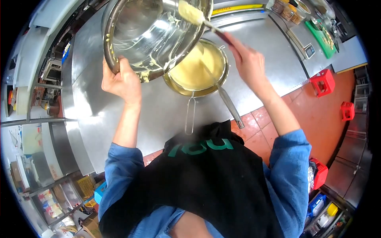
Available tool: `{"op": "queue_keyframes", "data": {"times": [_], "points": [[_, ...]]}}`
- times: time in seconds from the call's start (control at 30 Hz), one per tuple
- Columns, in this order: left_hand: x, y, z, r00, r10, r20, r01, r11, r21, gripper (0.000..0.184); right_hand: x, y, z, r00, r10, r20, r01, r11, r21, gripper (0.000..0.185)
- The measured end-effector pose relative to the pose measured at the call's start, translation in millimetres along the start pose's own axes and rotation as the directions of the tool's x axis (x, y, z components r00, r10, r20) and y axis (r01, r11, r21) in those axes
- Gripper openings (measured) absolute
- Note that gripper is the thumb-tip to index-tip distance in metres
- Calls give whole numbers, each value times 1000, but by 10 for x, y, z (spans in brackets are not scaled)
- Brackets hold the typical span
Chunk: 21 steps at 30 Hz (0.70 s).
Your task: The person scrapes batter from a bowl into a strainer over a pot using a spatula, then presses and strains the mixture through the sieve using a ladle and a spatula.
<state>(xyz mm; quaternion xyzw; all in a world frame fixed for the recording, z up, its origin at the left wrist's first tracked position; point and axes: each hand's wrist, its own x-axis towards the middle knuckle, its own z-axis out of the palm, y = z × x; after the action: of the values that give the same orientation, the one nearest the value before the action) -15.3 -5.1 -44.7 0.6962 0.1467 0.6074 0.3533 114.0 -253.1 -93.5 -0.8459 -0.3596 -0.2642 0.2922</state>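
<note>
My left hand [124, 81] grips the lower left rim of a large metal mixing bowl [108, 37], thumb over the edge. The bowl is tipped toward the right, with smears of pale yellow batter inside and along its lip. In my right hand [250, 65] is a spatula [191, 13], its blade coated in batter and held at the bowl's upper right edge. Below the tilted lip, a sieve [191, 115] full of pale yellow batter [189, 73] rests over a second metal bowl [178, 89]. A long-handled metal utensil [229, 104] leans in the batter; its head is submerged.
The steel worktop [258, 47] carries a kitchen scale [303, 45], a green cutting board [321, 39] and lidded jars [288, 11] at the far right. Red stools [322, 83] stand on the tiled floor. Shelves [51, 194] with boxes line the left side.
</note>
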Motion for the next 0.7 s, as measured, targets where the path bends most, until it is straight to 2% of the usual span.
{"op": "queue_keyframes", "data": {"times": [0.13,0.17,0.27,0.3,0.37,0.4,0.47,0.5,0.6,0.7], "points": [[20,60,-16,998,-40,38,42,997,-65,26,391,48,135,993,-28,119,66,940,-335,61],[33,83,-14,998,-37,44,40,996,-85,27,381,82,220,988,-44,145,90,940,-328,70],[57,133,-20,998,-30,53,36,993,-116,28,164,-126,320,945,-39,325,101,979,-178,65],[60,129,-4,998,-27,51,33,993,-113,28,98,-244,328,911,69,407,-62,998,-31,52],[54,75,18,998,11,60,-5,995,-104,29,-152,-380,462,918,55,392,-191,929,317,43],[48,62,36,998,15,59,-9,996,-90,29,-247,-452,484,922,54,384,-248,845,474,39],[39,59,99,998,21,64,-17,998,-62,29,-203,-729,258,775,119,621,-553,604,574,33],[39,49,132,998,-12,62,20,992,-124,29,-132,-815,150,732,89,675,-612,520,595,34],[40,3,184,999,5,50,2,990,-140,28,-40,-968,35,557,20,831,-829,73,554,35],[78,47,226,997,-71,34,77,969,-235,27,-31,-941,-124,461,-64,885,-870,-230,436,37]]}}
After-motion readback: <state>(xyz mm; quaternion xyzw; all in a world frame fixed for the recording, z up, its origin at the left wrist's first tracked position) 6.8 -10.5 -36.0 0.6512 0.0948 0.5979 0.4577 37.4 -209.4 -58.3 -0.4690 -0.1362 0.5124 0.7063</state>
